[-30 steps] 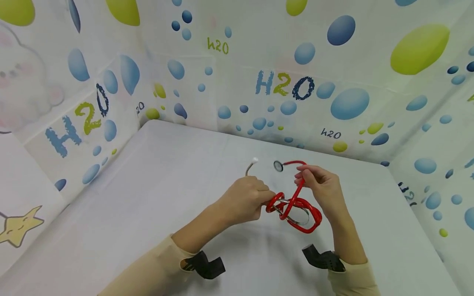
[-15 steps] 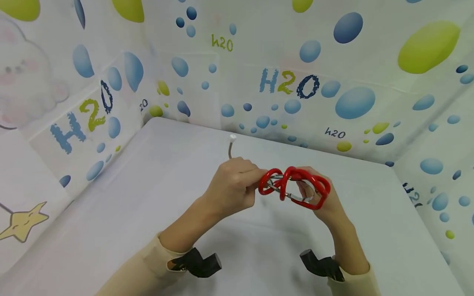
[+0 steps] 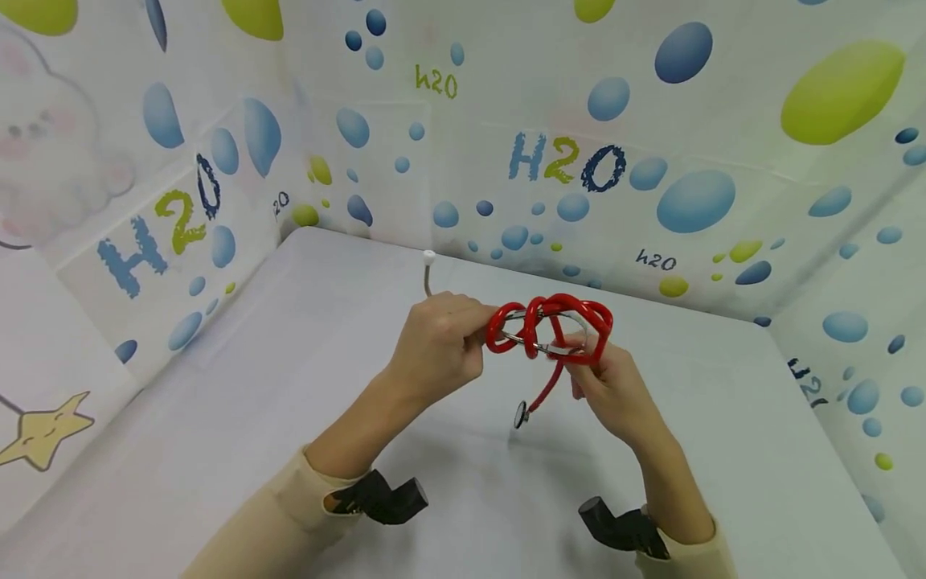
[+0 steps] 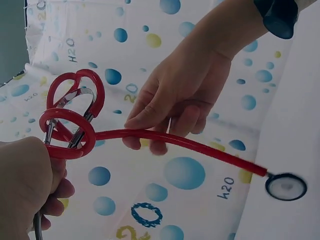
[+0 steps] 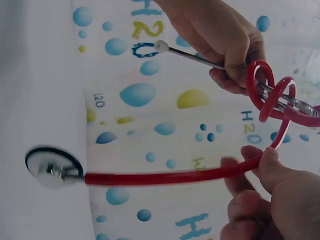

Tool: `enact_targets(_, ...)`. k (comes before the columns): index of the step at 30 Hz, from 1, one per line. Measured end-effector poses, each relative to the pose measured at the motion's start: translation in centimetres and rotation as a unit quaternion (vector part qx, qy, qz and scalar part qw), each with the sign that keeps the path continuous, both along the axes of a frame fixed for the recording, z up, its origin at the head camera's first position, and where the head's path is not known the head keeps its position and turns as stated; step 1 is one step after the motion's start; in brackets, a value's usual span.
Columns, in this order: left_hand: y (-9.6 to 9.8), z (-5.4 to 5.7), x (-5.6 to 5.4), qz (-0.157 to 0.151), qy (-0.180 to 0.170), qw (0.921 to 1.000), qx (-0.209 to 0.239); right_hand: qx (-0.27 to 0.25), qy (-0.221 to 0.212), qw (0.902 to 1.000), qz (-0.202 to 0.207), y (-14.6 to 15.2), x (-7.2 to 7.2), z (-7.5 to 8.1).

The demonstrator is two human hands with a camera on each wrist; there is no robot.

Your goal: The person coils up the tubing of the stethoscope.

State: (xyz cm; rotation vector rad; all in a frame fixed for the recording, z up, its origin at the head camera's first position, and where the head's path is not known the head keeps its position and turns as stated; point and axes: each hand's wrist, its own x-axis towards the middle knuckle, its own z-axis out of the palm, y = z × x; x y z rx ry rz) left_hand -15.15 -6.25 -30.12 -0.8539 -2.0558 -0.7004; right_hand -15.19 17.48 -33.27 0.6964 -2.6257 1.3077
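Observation:
A stethoscope with red tubing (image 3: pixel 531 331) is held above the table, its tube wound in loops around the metal ear tubes. My left hand (image 3: pixel 441 346) grips the ear tubes at the left end of the coil. One white ear tip (image 5: pixel 161 46) sticks out beyond that hand. With thumb and fingers, my right hand (image 3: pixel 618 394) pinches the red tube where it leaves the coil. From there a free length of tube (image 4: pixel 215 151) runs to the round chest piece (image 3: pixel 521 415), which hangs below the coil in the head view.
The white table (image 3: pixel 347 322) spreads beneath both hands. Behind and at the sides stand white sheets (image 3: pixel 477 112) printed with blue and green drops and "H2O" lettering. A black wrist mount (image 3: pixel 391 498) sits at each cuff.
Both hands have raised the coil and shifted it slightly left. The chest piece, earlier beyond the right hand, now hangs down below the coil. My right hand has moved lower along the tube.

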Motion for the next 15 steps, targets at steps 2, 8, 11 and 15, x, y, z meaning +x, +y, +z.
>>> enact_targets(2, -0.1, -0.1, -0.3, 0.006, -0.002, 1.0000, 0.007, -0.011, -0.012, 0.9998, 0.013, -0.4, 0.1, -0.3)
enact_targets(8, -0.6, -0.6, -1.2, 0.033, -0.030, 0.9989, 0.016, -0.089, -0.032, 0.9932, 0.068, -1.3, -0.2, -0.9)
enact_targets(11, -0.8, -0.9, -1.6, 0.049, -0.051, 0.9974, 0.015, -0.112, -0.042, 0.9881, 0.096, -1.4, -0.3, -1.1)
enact_targets(15, -1.3, -1.4, -2.2, 0.076, -0.081, 0.9938, 0.008, -0.096, -0.044, 0.9831, 0.150, -1.4, -0.3, -1.5)
